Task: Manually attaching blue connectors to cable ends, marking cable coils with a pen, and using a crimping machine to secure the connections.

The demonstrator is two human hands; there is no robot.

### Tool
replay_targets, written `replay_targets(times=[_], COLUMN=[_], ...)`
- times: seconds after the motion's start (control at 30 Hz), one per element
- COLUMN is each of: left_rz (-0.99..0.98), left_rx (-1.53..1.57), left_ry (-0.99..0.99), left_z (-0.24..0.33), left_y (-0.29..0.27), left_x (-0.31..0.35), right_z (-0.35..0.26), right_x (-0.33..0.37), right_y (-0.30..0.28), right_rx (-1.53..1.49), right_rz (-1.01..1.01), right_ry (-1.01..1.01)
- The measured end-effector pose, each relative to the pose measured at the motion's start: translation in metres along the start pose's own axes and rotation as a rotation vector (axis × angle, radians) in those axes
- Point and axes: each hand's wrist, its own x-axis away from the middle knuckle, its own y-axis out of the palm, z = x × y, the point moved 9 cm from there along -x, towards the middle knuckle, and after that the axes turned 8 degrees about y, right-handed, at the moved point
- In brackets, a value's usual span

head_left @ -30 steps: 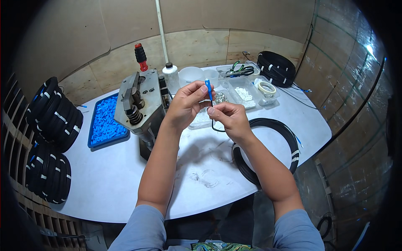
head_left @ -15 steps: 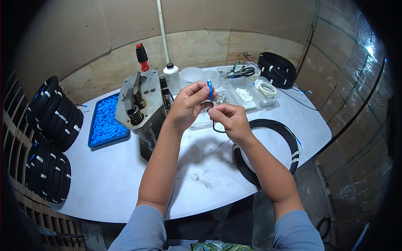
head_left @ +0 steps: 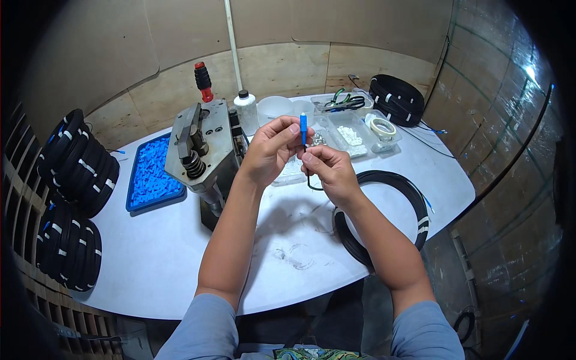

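Fingers of the left hand (head_left: pixel 270 147) pinch the blue connector (head_left: pixel 303 126) upright; just below them, the right hand (head_left: pixel 333 173) pinches the black cable (head_left: pixel 309 180). Seemingly a steadying step; the next move calls for keeping both aligned.

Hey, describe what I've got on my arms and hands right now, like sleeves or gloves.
Both the left hand and the right hand are bare, with no gloves or wristbands showing. The forearms are uncovered too. The plain grey-blue sleeves are short, ending near the elbows.
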Motion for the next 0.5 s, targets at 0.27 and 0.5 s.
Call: replay_targets(times=[0.27, 0.5], left_rz=[0.083, 0.057], left_rx=[0.042, 0.040], left_ry=[0.048, 0.025], left_z=[-0.002, -0.003], left_y=[-0.011, -0.010], left_x=[0.000, -0.001], right_z=[0.001, 0.002], right_x=[0.001, 0.000], right_y=[0.003, 0.004], right_rx=[0.021, 0.006], right_rz=[-0.026, -0.051], right_ry=[0.021, 0.018])
